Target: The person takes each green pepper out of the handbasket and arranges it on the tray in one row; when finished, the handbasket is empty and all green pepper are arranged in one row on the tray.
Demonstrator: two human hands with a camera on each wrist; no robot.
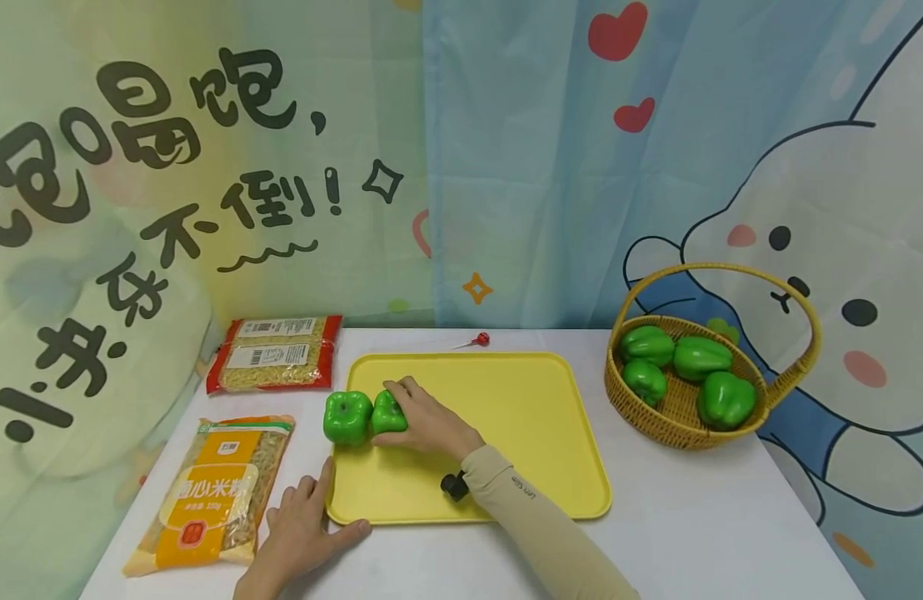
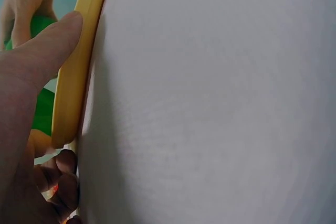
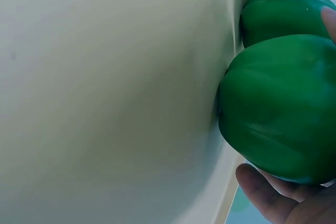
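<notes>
Right hand (image 1: pixel 431 425) around a green pepper (image 1: pixel 389 413) on the yellow tray (image 1: pixel 506 425)

With my curled fingers and thumb I grip this pepper near the far left corner of the tray; a second pepper (image 1: pixel 347 418) sits just beside it. My left hand (image 1: pixel 300 521) is spread at the near left corner. Only the head view shows the basket (image 1: pixel 652 427) with four more peppers (image 1: pixel 703 358). From the left wrist I see closely my thumb upon the rim; from the right wrist, the pepper's glossy, rounded side with shallow grooves. The tray is smooth, round-cornered; the basket is woven, with an arched handle.
</notes>
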